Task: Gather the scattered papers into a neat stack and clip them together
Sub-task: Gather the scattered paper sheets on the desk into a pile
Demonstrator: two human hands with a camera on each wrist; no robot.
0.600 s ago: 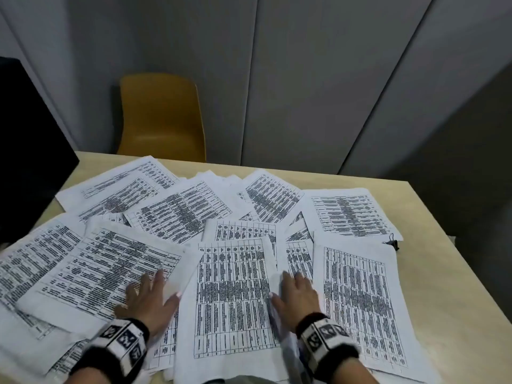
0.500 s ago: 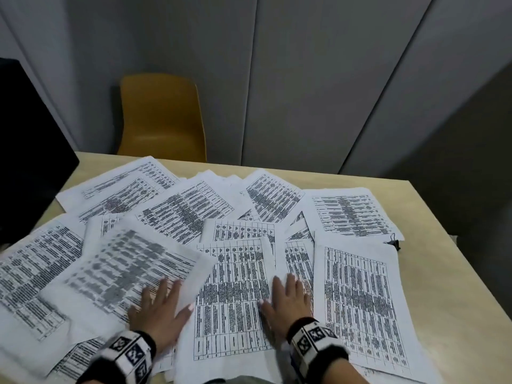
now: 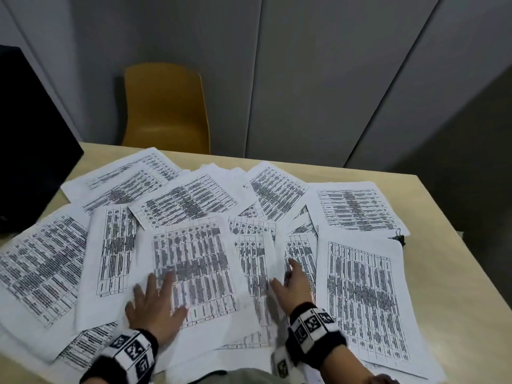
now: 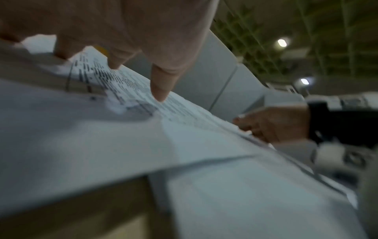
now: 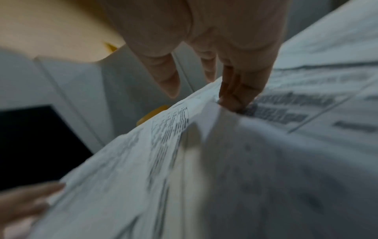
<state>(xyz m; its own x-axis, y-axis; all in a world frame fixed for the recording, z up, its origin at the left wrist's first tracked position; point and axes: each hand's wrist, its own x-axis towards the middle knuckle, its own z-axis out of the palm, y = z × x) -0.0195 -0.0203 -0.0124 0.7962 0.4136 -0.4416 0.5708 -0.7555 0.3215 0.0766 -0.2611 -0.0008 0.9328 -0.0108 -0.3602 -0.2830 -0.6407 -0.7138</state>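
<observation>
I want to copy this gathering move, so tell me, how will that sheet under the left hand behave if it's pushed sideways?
The sheet is thin paper, so it will probably slide easily over the papers beneath. It may buckle, since an edge by the right hand already curls up. Under the flat left hand it likely drags neighbouring sheets along.

The head view looks forward and down from above the near edge of the table (image 3: 443, 273), taking in the spread papers (image 3: 194, 261), both hands and the wall behind. The 2 wrist views sit very low and close, skimming the papers (image 4: 143, 145) along the fingers (image 5: 235, 100). All 3 share the middle sheets; each wrist view also catches the other hand.
</observation>
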